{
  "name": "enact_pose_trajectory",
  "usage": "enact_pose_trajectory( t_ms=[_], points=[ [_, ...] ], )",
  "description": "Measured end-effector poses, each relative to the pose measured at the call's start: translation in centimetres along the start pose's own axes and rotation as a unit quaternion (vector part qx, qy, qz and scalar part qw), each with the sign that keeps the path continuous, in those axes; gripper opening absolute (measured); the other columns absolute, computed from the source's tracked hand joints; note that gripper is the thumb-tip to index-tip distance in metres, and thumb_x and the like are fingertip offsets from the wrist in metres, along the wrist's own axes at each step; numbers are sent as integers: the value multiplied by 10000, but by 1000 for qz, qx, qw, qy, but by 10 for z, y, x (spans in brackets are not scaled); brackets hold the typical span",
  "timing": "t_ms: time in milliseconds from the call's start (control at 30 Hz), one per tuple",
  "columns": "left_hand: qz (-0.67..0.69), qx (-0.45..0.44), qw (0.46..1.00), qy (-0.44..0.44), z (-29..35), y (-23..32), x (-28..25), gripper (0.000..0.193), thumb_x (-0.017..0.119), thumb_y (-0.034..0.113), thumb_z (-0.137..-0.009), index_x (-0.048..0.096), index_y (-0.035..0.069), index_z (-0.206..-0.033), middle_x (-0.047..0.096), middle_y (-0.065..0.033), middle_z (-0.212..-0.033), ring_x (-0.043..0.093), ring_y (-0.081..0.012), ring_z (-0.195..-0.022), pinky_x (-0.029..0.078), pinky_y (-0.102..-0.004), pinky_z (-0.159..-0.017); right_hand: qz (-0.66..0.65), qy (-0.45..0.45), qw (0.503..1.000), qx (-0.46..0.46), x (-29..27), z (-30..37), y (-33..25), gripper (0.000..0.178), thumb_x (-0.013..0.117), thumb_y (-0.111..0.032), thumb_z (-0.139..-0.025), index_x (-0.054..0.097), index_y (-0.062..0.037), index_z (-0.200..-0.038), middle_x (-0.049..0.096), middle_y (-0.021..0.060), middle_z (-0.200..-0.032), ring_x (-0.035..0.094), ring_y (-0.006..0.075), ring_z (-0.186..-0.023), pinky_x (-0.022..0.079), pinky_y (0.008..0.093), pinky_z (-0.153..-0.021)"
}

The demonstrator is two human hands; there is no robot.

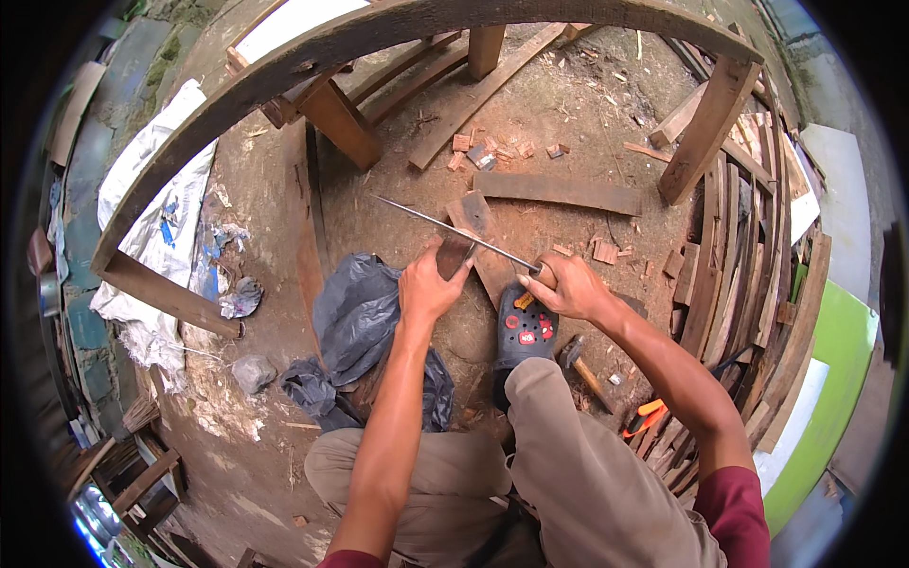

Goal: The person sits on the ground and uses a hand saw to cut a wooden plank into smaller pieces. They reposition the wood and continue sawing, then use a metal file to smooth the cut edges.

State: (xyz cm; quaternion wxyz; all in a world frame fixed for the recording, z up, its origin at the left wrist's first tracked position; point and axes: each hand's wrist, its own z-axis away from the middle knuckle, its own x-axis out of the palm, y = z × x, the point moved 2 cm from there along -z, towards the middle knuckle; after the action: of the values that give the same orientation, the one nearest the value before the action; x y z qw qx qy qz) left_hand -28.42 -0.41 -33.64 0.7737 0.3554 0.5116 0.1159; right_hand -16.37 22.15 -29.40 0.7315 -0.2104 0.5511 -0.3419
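My left hand (431, 284) grips a small dark brown wooden block (454, 256) in front of my knees. My right hand (573, 286) is closed round the short handle of a long, thin metal file (426, 217). The file's shaft slants to the far left and crosses at the top of the block, seemingly touching it. Beneath both hands lies a narrow board (471, 210), partly hidden by my dark clog (525, 331). A black plastic bag (352, 308) sits left of my left forearm. Right of the clog rests a hammer (589, 374) with a wooden handle.
A curved wooden frame (426, 17) with legs arches across the far side. Another plank (559, 192) lies beyond my hands among wood chips. Stacked wood strips (715, 256) line the right, near an orange-and-black tool (646, 417). White sacking (151, 204) lies left.
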Motion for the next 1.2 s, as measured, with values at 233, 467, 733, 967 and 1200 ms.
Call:
enact_pose_trajectory(
  t_ms=[233,467,733,967,1200],
  points=[
    [-51,10,996,69,6,25,17,661,748,483,-857,524,-54,-1170,636,-301,-1073,636,-483,-982,516,-540,-806,-3,64,998,8,-6,-15,13,268,656,-208,-845,584,42,-905,584,250,-632,620,425,-585,482,478,-560],
    [-6,-37,998,56,-17,10,-5,638,822,562,-748,702,-59,-836,701,-270,-770,712,-417,-747,544,-464,-706,42,25,998,49,-5,-33,14,307,639,-233,-855,608,63,-929,646,295,-750,652,488,-741,526,528,-690],
    [-6,-81,996,27,-26,2,-14,657,830,596,-706,736,-42,-828,691,-277,-738,715,-422,-741,551,-481,-692,36,12,997,71,-1,-47,-11,320,636,-260,-908,628,58,-943,668,309,-797,663,503,-787,538,544,-721],
    [-18,-76,996,39,-27,-5,-8,664,835,600,-699,724,-45,-808,685,-274,-720,709,-428,-722,546,-486,-680,41,-1,997,71,6,-49,-18,341,640,-279,-938,632,62,-939,660,320,-785,665,502,-792,537,548,-704],
    [-22,-79,996,35,-26,-4,-10,651,830,565,-726,734,-67,-844,697,-254,-724,722,-381,-709,540,-445,-673,38,29,998,33,12,-42,-28,353,632,-298,-953,630,49,-887,632,313,-713,654,507,-730,521,539,-634]
  ],
)
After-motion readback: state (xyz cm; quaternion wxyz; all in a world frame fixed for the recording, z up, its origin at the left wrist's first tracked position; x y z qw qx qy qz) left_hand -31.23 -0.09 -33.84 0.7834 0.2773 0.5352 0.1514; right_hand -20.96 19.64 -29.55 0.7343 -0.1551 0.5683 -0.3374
